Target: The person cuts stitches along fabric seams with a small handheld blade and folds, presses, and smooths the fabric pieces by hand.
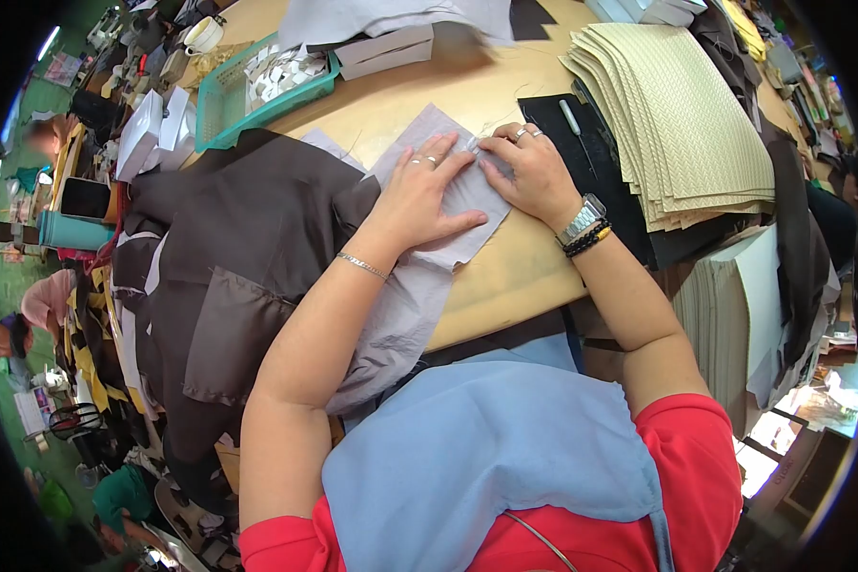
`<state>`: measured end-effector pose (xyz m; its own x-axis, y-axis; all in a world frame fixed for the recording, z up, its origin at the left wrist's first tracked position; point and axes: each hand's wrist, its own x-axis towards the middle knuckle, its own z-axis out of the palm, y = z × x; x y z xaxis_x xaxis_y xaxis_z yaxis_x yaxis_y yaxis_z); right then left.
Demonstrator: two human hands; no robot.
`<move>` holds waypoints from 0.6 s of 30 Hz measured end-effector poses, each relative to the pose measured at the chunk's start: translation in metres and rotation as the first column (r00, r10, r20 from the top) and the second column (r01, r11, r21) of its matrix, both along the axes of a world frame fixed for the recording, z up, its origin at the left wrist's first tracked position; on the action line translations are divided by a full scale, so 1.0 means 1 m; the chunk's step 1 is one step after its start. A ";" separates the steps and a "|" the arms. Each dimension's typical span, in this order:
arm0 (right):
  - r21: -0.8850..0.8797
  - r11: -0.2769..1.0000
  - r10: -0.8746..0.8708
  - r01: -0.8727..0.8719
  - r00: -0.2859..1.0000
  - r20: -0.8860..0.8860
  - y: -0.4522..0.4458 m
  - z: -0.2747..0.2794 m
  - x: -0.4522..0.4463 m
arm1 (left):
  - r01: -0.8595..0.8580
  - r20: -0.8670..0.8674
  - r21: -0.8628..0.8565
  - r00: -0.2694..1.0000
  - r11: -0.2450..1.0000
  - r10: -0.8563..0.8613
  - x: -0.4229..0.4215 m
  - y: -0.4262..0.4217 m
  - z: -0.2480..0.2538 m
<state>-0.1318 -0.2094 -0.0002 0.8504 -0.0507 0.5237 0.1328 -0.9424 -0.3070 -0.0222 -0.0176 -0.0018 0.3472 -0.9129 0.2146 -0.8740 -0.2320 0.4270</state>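
A thin lilac-grey piece of fabric (pixel 448 229) lies on the table and hangs over its front edge toward my lap. My left hand (pixel 421 198) rests on it with the thumb stretched out and the fingers laid along the cloth. Close to those fingertips, my right hand (pixel 532 173) pinches the fabric's upper right edge between thumb and fingers. Dark brown fabric (pixel 257 205) is heaped to the left of my left forearm. Just right of my right hand, a slim tool with a pale handle (pixel 570 117) lies on black cloth (pixel 555 143).
A green plastic basket (pixel 217 100) of white scraps stands at the back left. Quilted cream sheets (pixel 682 119) are stacked at the right, above another pile of pale sheets (pixel 715 310). Grey pieces (pixel 386 52) lie at the back of the table (pixel 505 272). Other people work at far left.
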 end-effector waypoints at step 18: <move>0.029 0.990 0.142 -0.141 0.990 -0.001 -0.004 -0.006 0.001 | -0.006 -0.067 -0.019 0.998 1.000 0.004 -0.001 0.002 0.002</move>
<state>-0.1308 -0.2137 -0.0060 0.8519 0.0553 0.5208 0.2631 -0.9050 -0.3342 -0.0236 -0.0155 0.0001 0.3659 -0.9071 0.2078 -0.8421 -0.2277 0.4888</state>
